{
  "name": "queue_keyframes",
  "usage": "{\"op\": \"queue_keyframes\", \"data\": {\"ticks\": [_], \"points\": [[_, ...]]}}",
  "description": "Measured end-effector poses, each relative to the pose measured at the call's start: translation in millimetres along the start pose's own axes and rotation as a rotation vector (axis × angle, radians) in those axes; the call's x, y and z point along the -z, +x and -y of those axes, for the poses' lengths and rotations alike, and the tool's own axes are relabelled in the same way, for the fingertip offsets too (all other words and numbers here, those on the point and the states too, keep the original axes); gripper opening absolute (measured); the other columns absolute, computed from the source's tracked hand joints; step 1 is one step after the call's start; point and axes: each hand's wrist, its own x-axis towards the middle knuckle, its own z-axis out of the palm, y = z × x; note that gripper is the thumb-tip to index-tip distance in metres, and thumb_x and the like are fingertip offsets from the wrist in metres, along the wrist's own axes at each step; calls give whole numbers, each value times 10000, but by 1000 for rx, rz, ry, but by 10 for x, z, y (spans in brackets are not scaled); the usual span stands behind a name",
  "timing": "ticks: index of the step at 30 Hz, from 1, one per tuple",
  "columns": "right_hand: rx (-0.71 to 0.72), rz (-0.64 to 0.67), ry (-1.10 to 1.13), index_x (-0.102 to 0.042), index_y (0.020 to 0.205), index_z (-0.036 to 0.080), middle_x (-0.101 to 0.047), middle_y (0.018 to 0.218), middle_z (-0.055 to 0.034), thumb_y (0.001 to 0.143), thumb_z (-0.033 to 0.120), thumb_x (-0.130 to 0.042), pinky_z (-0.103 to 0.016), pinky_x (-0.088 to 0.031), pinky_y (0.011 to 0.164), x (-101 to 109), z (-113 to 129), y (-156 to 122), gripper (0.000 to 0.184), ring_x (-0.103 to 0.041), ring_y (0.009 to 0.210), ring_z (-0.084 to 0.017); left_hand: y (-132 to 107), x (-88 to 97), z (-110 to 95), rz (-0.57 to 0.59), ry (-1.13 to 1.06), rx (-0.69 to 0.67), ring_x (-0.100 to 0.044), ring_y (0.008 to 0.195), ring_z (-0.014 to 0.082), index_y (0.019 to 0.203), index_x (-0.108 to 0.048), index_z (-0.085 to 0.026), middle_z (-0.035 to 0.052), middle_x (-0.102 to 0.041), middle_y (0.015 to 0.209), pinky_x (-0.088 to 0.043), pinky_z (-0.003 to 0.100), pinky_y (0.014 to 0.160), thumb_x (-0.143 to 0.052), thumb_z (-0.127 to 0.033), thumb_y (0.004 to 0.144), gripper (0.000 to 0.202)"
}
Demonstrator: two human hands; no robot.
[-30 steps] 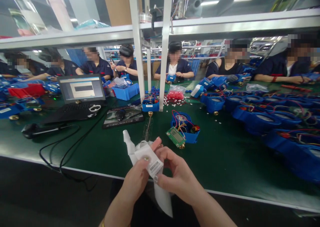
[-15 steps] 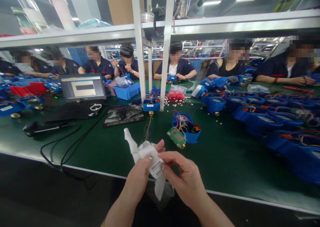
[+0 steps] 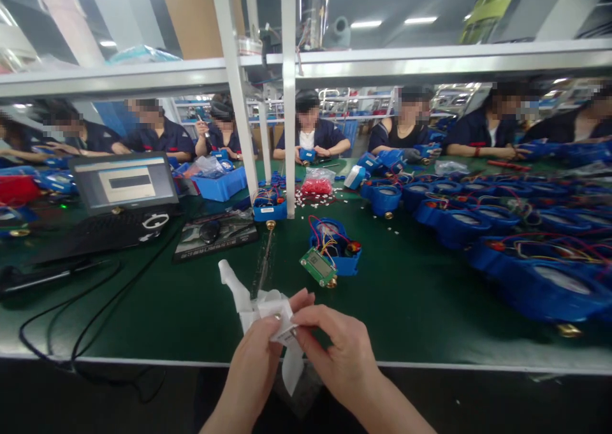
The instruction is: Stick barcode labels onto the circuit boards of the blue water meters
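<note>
Both hands meet over the near edge of the green table [image 3: 421, 306], and between them is a white paper strip [image 3: 268, 313] with a small label on it. The left hand [image 3: 255, 364] has its thumb and fingers closed on the strip from the left side, and the right hand [image 3: 342, 351] pinches the label part with thumb and forefinger from the right, so the fingertips of the two hands almost touch. One end of the strip stands up and away toward the table, the other end hangs down below the hands in front of the table edge. Just behind the hands, a blue device [image 3: 337, 246] with red and yellow wires lies on the table, and a small green circuit board [image 3: 318, 266] leans at its front side. To the left there is an open laptop [image 3: 122, 195] with a black cable [image 3: 71, 332] running along the table. To the right many more blue devices [image 3: 516, 243] lie in rows. On the far side of the table several other people [image 3: 310, 134] in dark shirts sit at work.
</note>
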Motion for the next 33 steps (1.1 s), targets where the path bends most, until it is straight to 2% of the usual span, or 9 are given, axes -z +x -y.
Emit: {"op": "queue_keyframes", "data": {"ticks": [3, 6, 10, 12, 16, 18, 21, 28, 33], "points": [[110, 8, -75, -658, 896, 258, -701, 798, -35, 888, 172, -537, -287, -492, 662, -18, -4, -27, 149, -639, 734, -172, 27, -86, -41, -59, -105, 86, -573, 1082, 298, 960, -735, -140, 118, -721, 956, -269, 451, 1090, -497, -284, 742, 354], [139, -65, -25, -658, 843, 249, -671, 863, -55, 873, 165, -553, -312, -482, 711, -30, 50, -57, 138, -609, 787, -181, 77, -183, -110, -173, -253, 192, -641, 943, 261, 1032, -682, -97, 152, -715, 930, -397, 421, 996, -410, -248, 793, 392], [-82, -156, 279, -650, 763, 240, -615, 927, -49, 827, 201, -627, -291, -472, 746, 85, 66, -98, 78, -595, 858, -178, 178, -202, -227, -415, -346, 143, -675, 803, 213, 1063, -605, -126, 112, -701, 820, -492, 391, 872, -376, -138, 827, 329], [-242, -233, 411, -646, 750, 230, -600, 959, -59, 820, 266, -649, -295, -462, 750, 216, -49, -103, 79, -578, 902, -195, 261, -132, -273, -390, -300, 34, -666, 770, 194, 1075, -587, -133, 63, -665, 761, -494, 393, 876, -423, -123, 797, 323], [-507, -482, 481, -641, 703, 199, -601, 1042, -85, 751, 402, -706, -344, -428, 790, 495, -489, -56, 218, -549, 946, -239, 515, 24, -325, -318, 196, -99, -618, 729, 160, 1061, -608, -180, -3, -633, 710, -482, 289, 770, -616, -194, 736, 325], [-574, -559, 468, -638, 697, 194, -603, 1089, -86, 716, 416, -725, -390, -400, 855, 579, -691, -19, 239, -545, 976, -256, 654, 38, -345, -328, 437, -108, -599, 712, 170, 972, -663, -173, 11, -645, 680, -442, 260, 705, -686, -254, 722, 264], [-592, -587, 423, -642, 698, 189, -586, 1147, -98, 714, 393, -712, -440, -380, 905, 614, -850, 37, 217, -524, 1066, -290, 811, -17, -371, -276, 659, -121, -597, 740, 196, 861, -714, -155, 46, -667, 717, -409, 274, 723, -704, -294, 724, 195], [-597, -559, 346, -650, 721, 186, -513, 1245, -115, 761, 291, -661, -457, -420, 883, 536, -827, 143, 113, -462, 1180, -322, 944, -64, -347, -175, 759, -95, -617, 785, 243, 790, -712, -120, 89, -685, 760, -417, 322, 775, -749, -338, 691, 243], [-615, -522, 358, -649, 708, 185, -473, 1289, -114, 747, 243, -657, -472, -422, 927, 509, -797, 180, 70, -443, 1212, -317, 1043, -35, -307, -138, 575, -75, -608, 737, 196, 728, -693, -132, 43, -672, 700, -445, 284, 739, -739, -217, 690, 103]]}}
